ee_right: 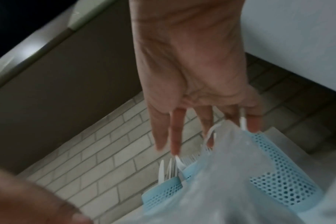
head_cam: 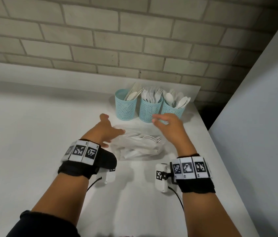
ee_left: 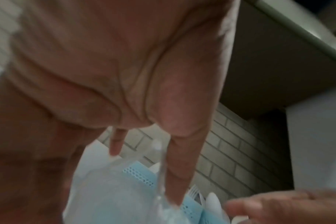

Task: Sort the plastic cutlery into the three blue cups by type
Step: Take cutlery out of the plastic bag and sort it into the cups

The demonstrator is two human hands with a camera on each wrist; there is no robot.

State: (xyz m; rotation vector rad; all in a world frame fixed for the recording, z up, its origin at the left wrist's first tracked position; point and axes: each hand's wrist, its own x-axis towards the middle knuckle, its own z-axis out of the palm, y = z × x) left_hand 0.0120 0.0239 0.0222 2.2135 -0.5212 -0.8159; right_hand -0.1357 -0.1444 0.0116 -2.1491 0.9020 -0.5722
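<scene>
On counter (head_cam: 32,134), just before three blue cups (head_cam: 126,106): clear bag (head_cam: 134,147) of cutlery (head_cam: 149,139). Left hand (head_cam: 108,130), right hand (head_cam: 168,123) apart, fingers spread, empty. Best: pin bag, lift single pieces, match cup by type.

Three light-blue cups (head_cam: 126,106) with a perforated mesh pattern; white knives, forks and spoons (head_cam: 175,98); clear bag (head_cam: 134,147); white counter (head_cam: 32,134); grey brick-pattern wall (head_cam: 100,40); black-and-white checkered wristbands (head_cam: 81,151).
</scene>
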